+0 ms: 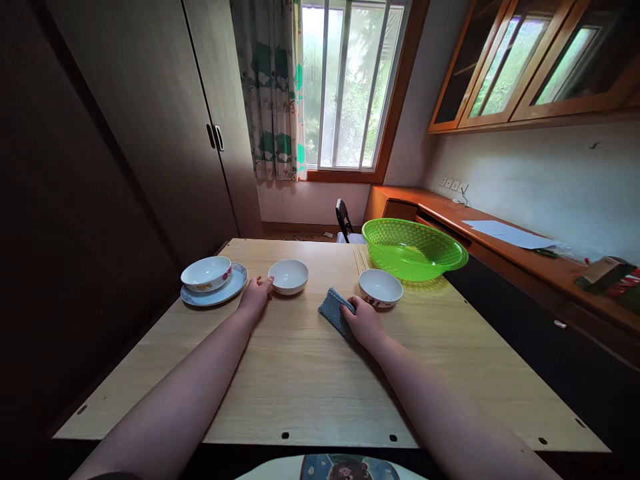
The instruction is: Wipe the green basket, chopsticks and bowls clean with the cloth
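My left hand [256, 295] is at the left side of a small white bowl [289, 277] standing upright mid-table, its fingers closed on the rim. In my right hand [364, 319] is a folded blue-grey cloth [334, 310], pinched between thumb and fingers just above the table. Right behind that hand stands another white bowl [381, 288] with a dark and red pattern on its outside. To the left of my left hand, a larger white bowl with a flower print [206, 274] rests on a blue-rimmed plate [239, 285].
A green plastic basket [415, 263] sits at the table's far right corner, with chopsticks [360, 260] beside it. The light wooden table [300, 373] has small dark holes near its edges. A dark wardrobe [150, 133] borders the left; an orange desk [450, 207] runs along the right.
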`<state>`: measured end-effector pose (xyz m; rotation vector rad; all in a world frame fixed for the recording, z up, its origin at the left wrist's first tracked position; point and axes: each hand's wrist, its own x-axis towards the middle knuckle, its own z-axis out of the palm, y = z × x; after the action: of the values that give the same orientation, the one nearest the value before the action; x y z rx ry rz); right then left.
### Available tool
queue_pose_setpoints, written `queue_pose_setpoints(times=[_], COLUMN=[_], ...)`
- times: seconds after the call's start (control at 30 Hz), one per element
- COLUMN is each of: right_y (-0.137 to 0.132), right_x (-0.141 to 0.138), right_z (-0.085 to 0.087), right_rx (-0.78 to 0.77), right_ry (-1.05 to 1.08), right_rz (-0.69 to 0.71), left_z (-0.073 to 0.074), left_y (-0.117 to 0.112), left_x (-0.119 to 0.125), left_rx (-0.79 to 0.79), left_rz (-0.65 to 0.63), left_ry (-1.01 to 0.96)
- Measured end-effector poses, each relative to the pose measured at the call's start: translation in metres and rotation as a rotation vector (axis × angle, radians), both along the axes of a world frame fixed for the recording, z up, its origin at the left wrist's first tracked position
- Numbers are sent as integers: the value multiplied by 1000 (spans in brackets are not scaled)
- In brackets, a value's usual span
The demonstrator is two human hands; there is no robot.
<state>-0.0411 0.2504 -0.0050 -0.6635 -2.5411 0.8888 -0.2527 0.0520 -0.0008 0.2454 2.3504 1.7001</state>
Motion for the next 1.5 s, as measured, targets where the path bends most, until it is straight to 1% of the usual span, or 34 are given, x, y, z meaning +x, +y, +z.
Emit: queue_pose_setpoints(times=[0.1,0.17,0.3,0.43,0.53,0.6,0.7,0.8,0.87,0.9,0.93,0.97,1.0,1.03,1.07,1.1,1.13,1.17,1.2,1.23,1.27,1.33,1.4,1.5], right_y=[-1,-1,-4,-5,-7,-8,-9,-5,-1,1,2,1,-1,-5,-10,-17,-25,-33,-40,-46,-51,-57,-58,-59], right_x=[0,1,1,1,1,1,1,-3,-7,-9,-11,-13,-14,-16,-17,-19,-21,-23,-25,-27,-28,-29,-28,-26], right_z=[1,1,1,1,1,1,2,11,25,35,46,57,68,78,85,90,92,90,87,82,76,64,55,44], right_rx=[-19,-33,-70,-119,-145,-192,-333,-489,-547,-546,-505,-421,-305,-165,-6,161,321,457,563,633,671,678,651,641], right_ry=[30,45,89,159,180,194,252,352,420,451,488,523,560,594,620,608,544,434,303,168,54,-65,-74,-5], right_rz=[0,6,24,68,77,77,42,-22,-66,-92,-126,-149,-173,-166,-121,-31,89,220,319,387,441,505,540,604], left_z=[-3,-2,2,5,9,13,23,34,38,39,38,37,34,31,27,24,20,18,16,15,14,14,14,12], left_y=[7,10,14,14,15,16,14,13,16,18,21,23,26,28,29,30,29,28,27,25,23,21,20,19], left_x=[5,10,18,25,33,38,45,51,55,59,62,66,69,73,75,77,77,77,77,75,74,73,73,77], left_rx=[64,151,342,399,489,561,626,614,595,591,592,596,612,622,622,618,607,594,582,569,556,524,479,429], left_rz=[-84,-119,-136,-145,-159,-181,-246,-246,-224,-215,-206,-189,-175,-163,-158,-162,-167,-169,-163,-148,-131,-98,-88,-85], left_ry=[-111,-193,-367,-421,-484,-543,-621,-639,-653,-658,-651,-626,-579,-521,-462,-410,-364,-325,-288,-245,-190,-55,63,134])
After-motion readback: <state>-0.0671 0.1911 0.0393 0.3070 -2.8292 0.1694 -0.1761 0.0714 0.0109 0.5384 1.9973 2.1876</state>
